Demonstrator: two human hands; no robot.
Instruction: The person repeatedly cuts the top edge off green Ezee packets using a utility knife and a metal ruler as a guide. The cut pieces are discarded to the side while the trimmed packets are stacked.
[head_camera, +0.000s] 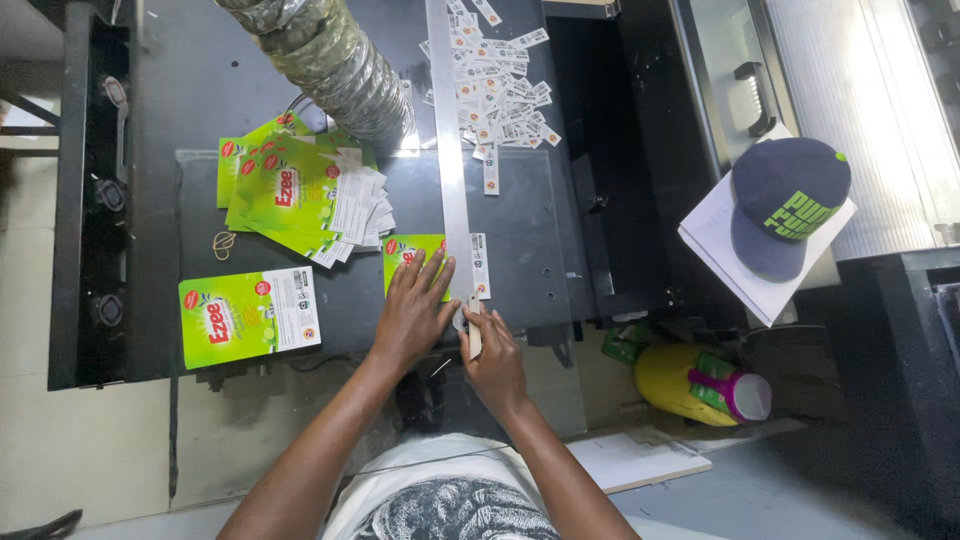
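While the left hand (412, 310) pins the green card (412, 252) flat, keep the ruler (452, 180) still and draw the right hand's (492, 362) gripped knife (474, 335) steadily back.

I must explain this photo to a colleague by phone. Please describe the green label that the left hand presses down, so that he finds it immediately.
Start at the long metal ruler that runs up the dark worktable. Near its lower end, the left hand lies flat on one green label, whose right edge goes under the ruler. Unlike the fanned stack and the single label further left, it alone touches the ruler.
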